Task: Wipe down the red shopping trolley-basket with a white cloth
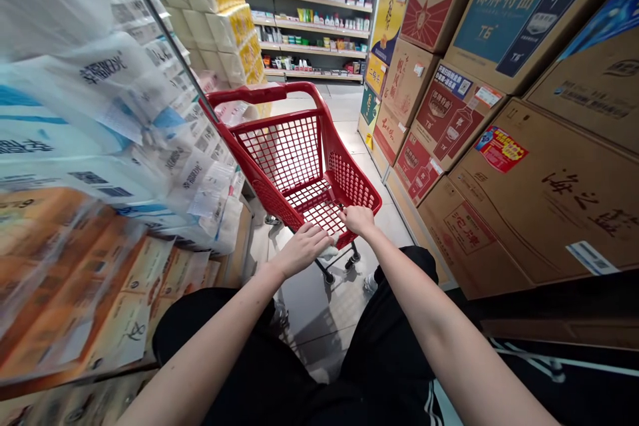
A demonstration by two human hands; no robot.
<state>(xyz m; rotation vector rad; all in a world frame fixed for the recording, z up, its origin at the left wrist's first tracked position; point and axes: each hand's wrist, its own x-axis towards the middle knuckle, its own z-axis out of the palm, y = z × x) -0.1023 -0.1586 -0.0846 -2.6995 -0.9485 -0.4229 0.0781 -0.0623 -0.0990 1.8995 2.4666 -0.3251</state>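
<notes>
A red plastic shopping cart [299, 156] with a grid basket stands in front of me, its handle [254, 93] on the far side. My left hand [307, 244] rests on the basket's near edge, fingers bent over a white cloth [331, 247] that pokes out beside them. Closed around the near rim, right of the left hand, is my right hand [358, 218]; its fingertips are partly hidden. Only the basket's red grid and the pale floor beyond it show inside. Black wheels [328, 275] are visible beneath.
Stacked cardboard cartons [559, 193] line the right side. On the left, plastic-wrapped tissue packs [100, 93] rise above orange packages [64, 266], with a slanted metal post [164, 33] close to the cart. Stocked shelves [319, 13] stand at the aisle's far end. My legs straddle the floor below.
</notes>
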